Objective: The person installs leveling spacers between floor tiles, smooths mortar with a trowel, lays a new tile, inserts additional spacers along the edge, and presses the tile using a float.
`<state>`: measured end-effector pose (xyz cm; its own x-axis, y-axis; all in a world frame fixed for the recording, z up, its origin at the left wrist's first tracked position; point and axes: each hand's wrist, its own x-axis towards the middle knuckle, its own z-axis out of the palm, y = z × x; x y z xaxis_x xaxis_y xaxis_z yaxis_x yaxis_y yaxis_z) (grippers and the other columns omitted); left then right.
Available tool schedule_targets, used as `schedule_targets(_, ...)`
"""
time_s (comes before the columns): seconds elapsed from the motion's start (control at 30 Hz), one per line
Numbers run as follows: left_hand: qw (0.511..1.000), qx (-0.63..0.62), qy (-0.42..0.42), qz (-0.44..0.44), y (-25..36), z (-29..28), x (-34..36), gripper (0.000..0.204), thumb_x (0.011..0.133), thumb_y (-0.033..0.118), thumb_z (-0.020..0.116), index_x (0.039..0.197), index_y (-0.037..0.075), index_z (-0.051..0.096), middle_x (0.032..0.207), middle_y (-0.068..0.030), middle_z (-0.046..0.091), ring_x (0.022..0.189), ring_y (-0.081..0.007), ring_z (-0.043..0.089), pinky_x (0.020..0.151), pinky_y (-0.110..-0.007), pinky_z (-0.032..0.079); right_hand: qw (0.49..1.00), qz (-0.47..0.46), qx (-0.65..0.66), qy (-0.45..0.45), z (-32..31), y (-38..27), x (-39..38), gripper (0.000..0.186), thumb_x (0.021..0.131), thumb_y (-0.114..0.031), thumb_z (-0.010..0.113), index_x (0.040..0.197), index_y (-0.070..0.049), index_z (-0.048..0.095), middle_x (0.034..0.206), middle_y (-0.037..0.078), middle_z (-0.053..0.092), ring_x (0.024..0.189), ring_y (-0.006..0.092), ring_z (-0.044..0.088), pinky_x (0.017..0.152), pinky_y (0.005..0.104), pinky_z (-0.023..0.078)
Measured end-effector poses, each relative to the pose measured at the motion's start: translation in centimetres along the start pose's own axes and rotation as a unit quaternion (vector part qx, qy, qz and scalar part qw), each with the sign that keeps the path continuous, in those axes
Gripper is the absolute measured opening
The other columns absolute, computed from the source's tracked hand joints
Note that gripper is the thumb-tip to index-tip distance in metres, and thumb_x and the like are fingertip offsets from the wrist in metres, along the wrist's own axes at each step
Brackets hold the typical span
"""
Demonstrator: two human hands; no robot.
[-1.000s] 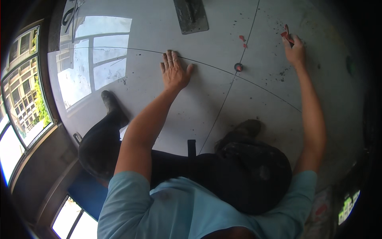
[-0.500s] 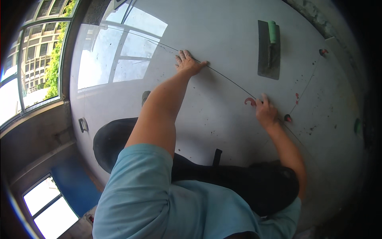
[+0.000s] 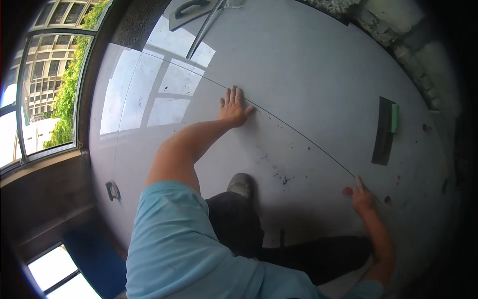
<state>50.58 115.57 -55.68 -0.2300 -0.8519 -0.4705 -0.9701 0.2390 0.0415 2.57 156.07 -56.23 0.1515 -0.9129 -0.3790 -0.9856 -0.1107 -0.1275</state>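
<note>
Evidently the glossy grey floor tiles [image 3: 298,65] are down, their thin dark joint [image 3: 298,132] slanting toward lower right, gritty black crumbs [image 3: 285,181] uncleared. Left of centre, the left hand [image 3: 234,108] lies spread at this joint; lower right, the right hand [image 3: 362,199] points along it, grip on a blurred red piece [image 3: 347,191] unclear.

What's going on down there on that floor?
Someone in a light-blue shirt is low down on a glossy, pale tile floor, both bare hands at a thin dark joint. The left hand is spread flat on the tile, its fingers reaching the joint. The right hand has a small red tool, too blurred to identify, and one finger extended along the same joint. A green-handled trowel lies beyond the joint, with neither hand on it.
</note>
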Motion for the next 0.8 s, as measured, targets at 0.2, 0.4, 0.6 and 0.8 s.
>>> schedule_targets(0.2,0.974,-0.123,0.108,-0.158,-11.9,-2.7,6.3,0.090,0.089,0.059,0.048,0.152,0.004,0.016,0.161,-0.0136,0.012,0.149,-0.0323,0.004,0.118,-0.051,0.008,0.989,-0.054,-0.021,-0.133,-4.6,-3.9,8.4,0.023,0.079,-0.020,0.069,0.093,-0.010,0.053,0.147,0.011,0.042,0.079,0.0365,0.065,0.067,0.0510,0.051)
schedule_targets(0.4,0.959,-0.141,0.111,-0.220,-20.4,-6.0,12.3,0.082,0.092,0.059,0.042,0.154,0.011,0.018,0.162,-0.0058,0.010,0.149,-0.0312,0.003,0.118,-0.054,0.007,0.996,-0.060,0.025,-0.056,-7.5,-11.2,20.0,0.026,0.076,-0.016,0.071,0.093,-0.008,0.053,0.144,0.013,0.044,0.079,0.0381,0.065,0.065,0.0491,0.051)
schedule_targets(0.6,0.946,-0.133,0.153,-0.254,-29.5,-7.3,16.5,0.070,0.096,0.049,0.036,0.154,0.013,0.019,0.162,-0.0039,0.012,0.149,-0.0305,0.005,0.118,-0.053,0.007,0.985,0.065,0.133,0.090,-8.4,-17.0,28.1,0.024,0.079,-0.006,0.066,0.100,-0.004,0.055,0.142,0.019,0.045,0.103,0.0398,0.062,0.080,0.0460,0.052)
schedule_targets(0.8,0.929,-0.117,0.194,-0.293,-37.2,-8.9,20.3,0.066,0.097,0.046,0.033,0.153,0.014,0.022,0.161,-0.0028,0.014,0.149,-0.0290,0.007,0.119,-0.053,0.007,0.961,0.147,0.154,0.177,-7.0,-18.9,29.3,0.024,0.082,-0.007,0.062,0.103,-0.001,0.054,0.143,0.019,0.043,0.122,0.0399,0.049,0.094,0.0443,0.046)
